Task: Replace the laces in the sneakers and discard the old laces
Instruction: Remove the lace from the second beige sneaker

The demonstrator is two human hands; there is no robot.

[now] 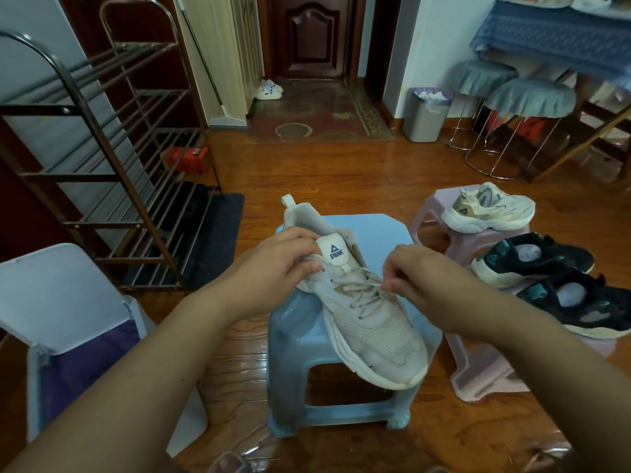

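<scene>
Beige sneaker (362, 308) on blue stool (341, 387), toe toward wearer, left hand (276, 261) gripping collar beside tongue, right hand (420, 278) pinching lace (362, 288) at upper eyelets, matching sneaker (488, 209) on pink stool (478, 336).

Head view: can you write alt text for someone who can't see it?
A pale beige mesh sneaker lies on a light blue plastic stool; the left hand grips its collar while the right hand pinches its beige lace. A matching sneaker sits on a pink plastic stool to the right.
</scene>
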